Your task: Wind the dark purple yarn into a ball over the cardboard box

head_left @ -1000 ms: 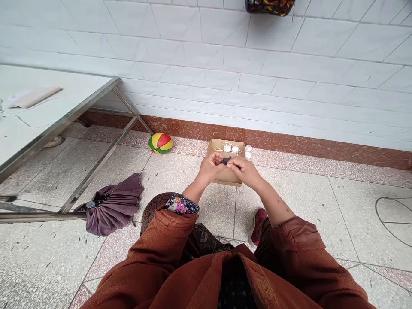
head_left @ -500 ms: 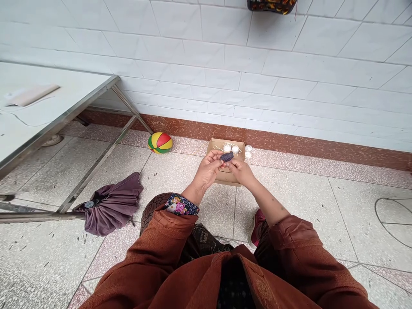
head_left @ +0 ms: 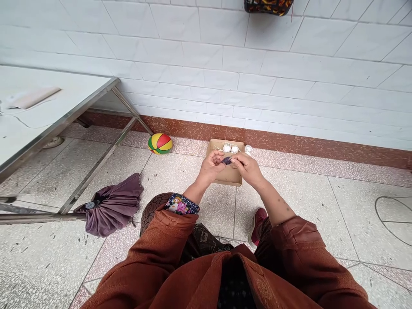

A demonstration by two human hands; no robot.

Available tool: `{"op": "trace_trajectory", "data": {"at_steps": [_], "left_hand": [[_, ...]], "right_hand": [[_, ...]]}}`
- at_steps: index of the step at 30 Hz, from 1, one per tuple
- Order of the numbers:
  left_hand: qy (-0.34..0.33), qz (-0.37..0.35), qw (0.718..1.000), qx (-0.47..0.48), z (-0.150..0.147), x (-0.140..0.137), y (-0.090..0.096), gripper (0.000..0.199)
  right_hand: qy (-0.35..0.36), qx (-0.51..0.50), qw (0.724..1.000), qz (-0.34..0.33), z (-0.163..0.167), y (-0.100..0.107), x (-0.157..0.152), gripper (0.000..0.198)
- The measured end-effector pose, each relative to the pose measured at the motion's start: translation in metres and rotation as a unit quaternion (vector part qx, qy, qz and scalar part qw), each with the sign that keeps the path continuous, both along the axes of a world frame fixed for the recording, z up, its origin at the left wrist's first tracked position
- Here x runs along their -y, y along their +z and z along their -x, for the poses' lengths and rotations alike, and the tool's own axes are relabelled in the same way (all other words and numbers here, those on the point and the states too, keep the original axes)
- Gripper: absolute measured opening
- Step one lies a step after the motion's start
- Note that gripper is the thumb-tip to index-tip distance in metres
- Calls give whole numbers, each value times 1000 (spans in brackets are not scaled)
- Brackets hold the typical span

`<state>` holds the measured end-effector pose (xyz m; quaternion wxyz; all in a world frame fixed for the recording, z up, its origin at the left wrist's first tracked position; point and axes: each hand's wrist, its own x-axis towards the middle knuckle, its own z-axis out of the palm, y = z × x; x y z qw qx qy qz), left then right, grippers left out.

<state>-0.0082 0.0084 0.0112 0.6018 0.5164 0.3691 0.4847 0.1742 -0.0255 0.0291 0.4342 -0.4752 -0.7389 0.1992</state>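
Between my fingertips is a small dark purple ribbed piece that looks like knitted or crocheted yarn. My left hand pinches its left end with thumb and fingers. My right hand closes on the other end, hiding part of it. Both hands are above a shallow cardboard box on the floor by the wall. White balls of yarn lie at the back of the box, with a loose strand beside them. More white balls sit just outside its right side.
A metal-framed table stands at left, with a beige folded item on it. A colourful ball rests by its leg. A purple umbrella lies below. A wire frame is at right, and a dark basket hangs above.
My right hand has turned and shifted a little to the right and up, now covering more of the purple piece. My left hand keeps its pinch almost in place.
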Motion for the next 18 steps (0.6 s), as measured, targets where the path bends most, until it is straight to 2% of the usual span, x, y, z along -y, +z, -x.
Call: {"op": "trace_trajectory", "data": {"at_steps": [4, 6, 9, 13, 18], "left_hand": [[-91, -2, 996, -7, 1, 5, 5, 40], [-124, 15, 992, 17, 2, 7, 7, 40], [-135, 53, 986, 78, 2, 8, 9, 40], [-96, 78, 983, 132, 2, 6, 8, 42], [18, 38, 996, 74, 6, -4, 1, 39]], "right_hand": [[-41, -6, 999, 13, -12, -5, -10, 22], [-40, -16, 998, 45, -13, -10, -13, 20], [-30, -43, 991, 122, -6, -19, -14, 20], [-13, -32, 974, 222, 16, -31, -6, 22], [96, 26, 975, 201, 33, -28, 6, 25]]}}
